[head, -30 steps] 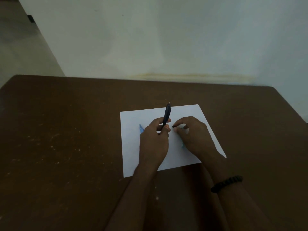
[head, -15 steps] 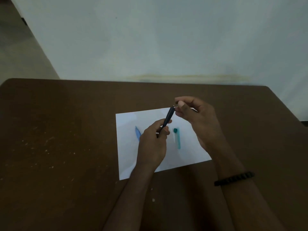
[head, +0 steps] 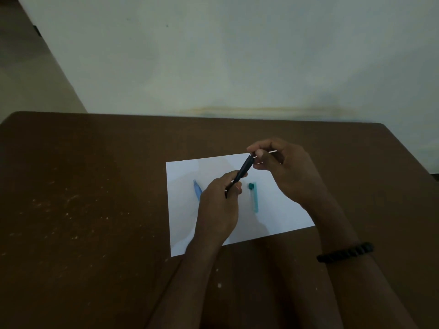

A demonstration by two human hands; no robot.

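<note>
Pen, left hand grips, right hand seemingly pinches

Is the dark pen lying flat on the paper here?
No: the left hand grips the dark pen tilted above the white paper, with the right hand pinching at its upper end.

Plain room, brown table, bare wall, paper sheet

I can read no text, label or number from here. The sheet of paper shows plain white, and the pen is too dark for any lettering.
</note>
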